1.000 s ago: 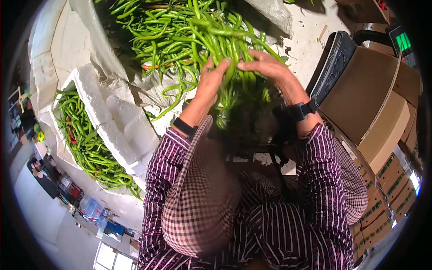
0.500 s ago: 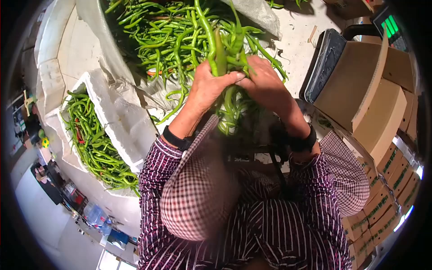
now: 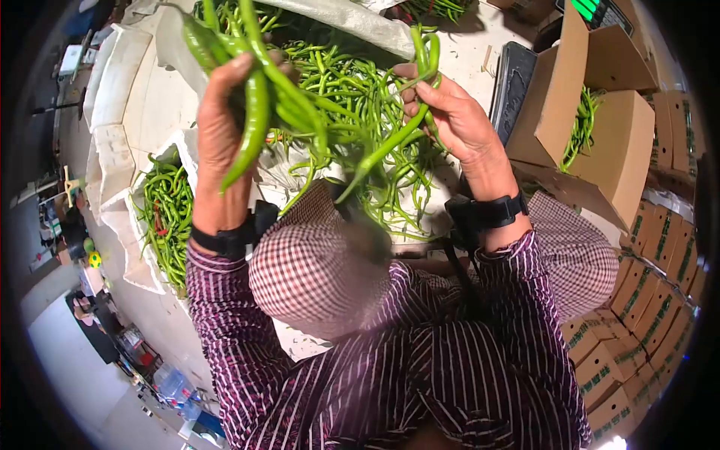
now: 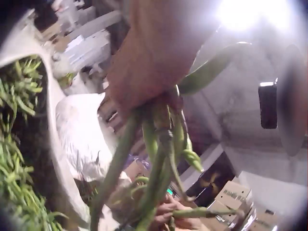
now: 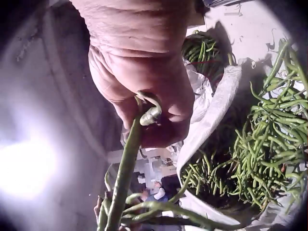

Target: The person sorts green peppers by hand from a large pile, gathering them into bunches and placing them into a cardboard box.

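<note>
The left hand [image 3: 225, 135], raised at the left of the pile in the head view, grips a bunch of long green peppers [image 3: 257, 112] that stick out above and below the fingers. In the left wrist view the same hand [image 4: 154, 57] has peppers [image 4: 161, 144] hanging from it. Right of the pile, the right hand [image 3: 461, 116] pinches a few curled green peppers [image 3: 394, 142] between thumb and fingers. The right wrist view shows that hand [image 5: 144, 82] curled round a pepper [image 5: 126, 168]. Behind and between both hands lies a loose pile of peppers [image 3: 360, 90].
A white foam box [image 3: 187, 157] of peppers stands at the left. At the right is an open cardboard box [image 3: 559, 97] with some peppers inside, beside a dark scale [image 3: 514, 90]. Stacked cartons [image 3: 645, 277] fill the lower right. A white sack [image 3: 345, 19] borders the pile.
The hands were together over the pile and have moved apart. The left hand has gone left and up with a bunch; the right keeps a few peppers. The view has shifted, showing more of the cardboard box.
</note>
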Demonstrator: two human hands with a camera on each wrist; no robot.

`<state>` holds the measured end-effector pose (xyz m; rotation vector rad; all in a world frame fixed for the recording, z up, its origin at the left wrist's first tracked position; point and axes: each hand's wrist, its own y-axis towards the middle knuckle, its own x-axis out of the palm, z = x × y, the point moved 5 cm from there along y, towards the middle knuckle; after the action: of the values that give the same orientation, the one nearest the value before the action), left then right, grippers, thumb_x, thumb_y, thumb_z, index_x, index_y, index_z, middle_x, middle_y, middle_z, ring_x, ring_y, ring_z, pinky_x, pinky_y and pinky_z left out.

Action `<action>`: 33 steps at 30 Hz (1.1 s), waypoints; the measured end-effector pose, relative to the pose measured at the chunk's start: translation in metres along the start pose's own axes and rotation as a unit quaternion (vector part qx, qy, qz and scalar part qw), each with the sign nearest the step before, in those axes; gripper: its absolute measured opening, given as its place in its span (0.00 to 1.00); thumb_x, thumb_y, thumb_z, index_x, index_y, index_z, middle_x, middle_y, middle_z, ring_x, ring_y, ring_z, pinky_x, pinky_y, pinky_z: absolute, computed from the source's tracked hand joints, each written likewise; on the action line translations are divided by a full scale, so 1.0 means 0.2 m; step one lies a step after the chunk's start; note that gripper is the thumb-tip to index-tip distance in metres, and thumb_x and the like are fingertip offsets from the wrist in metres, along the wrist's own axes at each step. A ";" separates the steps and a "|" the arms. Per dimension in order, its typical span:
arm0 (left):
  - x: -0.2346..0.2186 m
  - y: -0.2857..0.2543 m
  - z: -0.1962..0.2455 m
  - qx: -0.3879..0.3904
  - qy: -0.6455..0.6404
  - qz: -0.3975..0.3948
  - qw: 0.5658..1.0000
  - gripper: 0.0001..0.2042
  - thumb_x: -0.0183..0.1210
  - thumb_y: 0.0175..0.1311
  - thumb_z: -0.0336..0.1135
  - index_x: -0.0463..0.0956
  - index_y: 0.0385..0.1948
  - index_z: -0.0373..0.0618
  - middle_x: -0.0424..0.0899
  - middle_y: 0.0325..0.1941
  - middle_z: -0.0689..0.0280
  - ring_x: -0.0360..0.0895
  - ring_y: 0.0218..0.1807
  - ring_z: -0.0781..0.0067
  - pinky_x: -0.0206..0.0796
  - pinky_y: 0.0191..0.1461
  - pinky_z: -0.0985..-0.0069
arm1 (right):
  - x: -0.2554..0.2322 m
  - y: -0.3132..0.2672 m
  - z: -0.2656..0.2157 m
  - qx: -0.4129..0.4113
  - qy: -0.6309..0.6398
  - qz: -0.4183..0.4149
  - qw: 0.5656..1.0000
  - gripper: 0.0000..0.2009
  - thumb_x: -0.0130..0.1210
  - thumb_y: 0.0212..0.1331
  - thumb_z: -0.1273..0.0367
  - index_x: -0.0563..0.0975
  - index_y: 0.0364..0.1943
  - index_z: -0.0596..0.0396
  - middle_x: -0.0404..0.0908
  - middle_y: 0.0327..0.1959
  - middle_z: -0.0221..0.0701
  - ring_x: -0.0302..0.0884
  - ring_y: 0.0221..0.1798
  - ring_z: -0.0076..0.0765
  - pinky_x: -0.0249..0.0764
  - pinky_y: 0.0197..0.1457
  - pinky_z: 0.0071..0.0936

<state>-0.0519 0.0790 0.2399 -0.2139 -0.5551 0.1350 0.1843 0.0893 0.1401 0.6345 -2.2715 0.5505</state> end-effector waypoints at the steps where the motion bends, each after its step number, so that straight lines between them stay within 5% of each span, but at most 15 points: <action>1: 0.02 -0.04 0.07 0.009 0.007 -0.002 1.000 0.20 0.59 0.57 0.38 0.70 0.46 0.32 0.80 0.36 0.57 0.78 0.41 0.64 0.71 0.53 0.67 | 0.00 -0.03 -0.01 -0.006 0.030 0.001 1.000 0.17 0.53 0.63 0.68 0.69 0.53 0.60 0.74 0.38 0.32 0.71 0.36 0.24 0.70 0.41 0.22; 4: 0.10 -0.17 0.23 0.028 -0.013 -0.026 0.999 0.21 0.56 0.61 0.37 0.67 0.51 0.30 0.78 0.36 0.58 0.77 0.40 0.66 0.70 0.55 0.67 | 0.01 -0.13 -0.06 -0.024 0.069 0.009 0.997 0.13 0.52 0.63 0.69 0.70 0.49 0.57 0.72 0.35 0.29 0.66 0.29 0.18 0.67 0.34 0.16; 6: 0.14 -0.28 0.33 0.042 0.009 -0.035 0.998 0.22 0.57 0.61 0.38 0.67 0.50 0.30 0.79 0.37 0.57 0.77 0.41 0.66 0.71 0.55 0.66 | 0.04 -0.18 -0.09 -0.020 0.075 -0.059 0.995 0.12 0.52 0.63 0.69 0.70 0.47 0.57 0.70 0.33 0.27 0.61 0.24 0.16 0.63 0.28 0.13; 8: 0.16 -0.39 0.36 0.053 0.055 0.038 0.996 0.22 0.58 0.60 0.39 0.68 0.49 0.29 0.80 0.41 0.55 0.79 0.42 0.64 0.72 0.52 0.68 | 0.11 -0.25 -0.11 -0.023 0.031 -0.039 0.999 0.11 0.52 0.63 0.69 0.69 0.46 0.56 0.68 0.31 0.25 0.58 0.22 0.14 0.59 0.25 0.13; 10: 0.27 -0.52 0.32 0.029 0.102 0.020 0.994 0.23 0.58 0.59 0.40 0.69 0.49 0.31 0.80 0.42 0.55 0.79 0.44 0.64 0.71 0.53 0.69 | 0.17 -0.33 -0.13 0.000 -0.145 0.039 0.989 0.11 0.51 0.63 0.67 0.69 0.46 0.53 0.67 0.29 0.22 0.56 0.22 0.12 0.58 0.25 0.12; 12: 0.41 -0.63 0.25 0.030 0.158 0.068 0.985 0.23 0.58 0.58 0.40 0.69 0.49 0.32 0.79 0.44 0.54 0.78 0.47 0.64 0.70 0.53 0.68 | 0.21 -0.38 -0.11 0.020 -0.216 0.053 0.975 0.11 0.51 0.61 0.67 0.69 0.45 0.55 0.69 0.27 0.27 0.63 0.23 0.21 0.63 0.26 0.20; 14: 0.46 -0.66 0.13 -0.006 0.117 0.061 0.991 0.22 0.59 0.57 0.38 0.69 0.50 0.32 0.80 0.44 0.54 0.79 0.45 0.66 0.72 0.50 0.72 | 0.26 -0.44 -0.16 -0.219 -0.531 0.054 0.817 0.13 0.51 0.59 0.68 0.67 0.44 0.59 0.72 0.26 0.39 0.71 0.27 0.44 0.67 0.31 0.36; 15: 0.47 -0.66 0.07 -0.014 0.117 0.068 0.991 0.22 0.60 0.57 0.36 0.70 0.49 0.31 0.80 0.44 0.55 0.79 0.44 0.67 0.73 0.47 0.74 | 0.34 -0.50 -0.19 -0.212 -0.555 0.083 0.800 0.12 0.50 0.57 0.71 0.66 0.42 0.63 0.71 0.30 0.50 0.71 0.36 0.62 0.66 0.38 0.48; 20: 0.41 -0.63 -0.26 -0.045 0.088 0.075 0.992 0.19 0.62 0.55 0.30 0.71 0.47 0.29 0.81 0.38 0.60 0.78 0.35 0.75 0.73 0.38 0.78 | 0.44 -0.63 -0.18 -0.238 -0.590 0.094 0.766 0.07 0.49 0.56 0.76 0.64 0.37 0.61 0.72 0.31 0.51 0.72 0.38 0.62 0.66 0.38 0.50; 22: 0.42 -0.63 -0.36 -0.050 0.079 0.073 0.993 0.16 0.63 0.56 0.34 0.75 0.43 0.35 0.81 0.34 0.64 0.76 0.30 0.78 0.70 0.35 0.83 | 0.45 -0.67 -0.13 -0.179 -0.628 0.095 0.751 0.12 0.50 0.55 0.78 0.66 0.44 0.61 0.73 0.33 0.51 0.71 0.38 0.63 0.67 0.39 0.47; 27: 0.39 -0.64 -0.54 -0.054 0.045 0.042 0.997 0.14 0.64 0.53 0.27 0.74 0.42 0.38 0.80 0.36 0.67 0.77 0.35 0.78 0.70 0.41 0.80 | 0.39 -0.69 -0.01 -0.121 -0.695 0.087 0.704 0.12 0.50 0.56 0.77 0.65 0.44 0.64 0.72 0.34 0.51 0.71 0.39 0.64 0.69 0.40 0.50; 30: 0.36 -0.62 -0.57 -0.031 0.080 0.048 0.995 0.12 0.61 0.55 0.29 0.74 0.40 0.37 0.80 0.33 0.66 0.78 0.32 0.76 0.72 0.39 0.78 | 0.33 -0.68 0.04 -0.136 -0.658 0.026 0.740 0.17 0.49 0.58 0.75 0.65 0.52 0.64 0.74 0.40 0.54 0.73 0.41 0.62 0.72 0.42 0.44; 31: 0.34 -0.60 -0.59 -0.032 0.066 0.048 0.996 0.11 0.61 0.55 0.29 0.74 0.39 0.36 0.80 0.33 0.65 0.77 0.31 0.76 0.72 0.37 0.78 | 0.32 -0.69 0.02 -0.172 -0.624 0.005 0.762 0.23 0.48 0.61 0.71 0.62 0.60 0.63 0.74 0.48 0.54 0.77 0.44 0.53 0.74 0.46 0.36; 33: 0.28 -0.56 -0.59 -0.024 0.066 0.059 0.996 0.12 0.62 0.55 0.31 0.75 0.38 0.36 0.80 0.31 0.65 0.77 0.30 0.76 0.72 0.36 0.79 | 0.21 -0.66 0.01 -0.045 -0.447 0.048 0.892 0.21 0.45 0.61 0.72 0.64 0.60 0.63 0.76 0.51 0.49 0.74 0.54 0.52 0.72 0.55 0.38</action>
<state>0.0665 -0.0389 0.1975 -0.3006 -0.4136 0.2196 0.2332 -0.0288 0.1954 0.8450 -3.1798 0.1893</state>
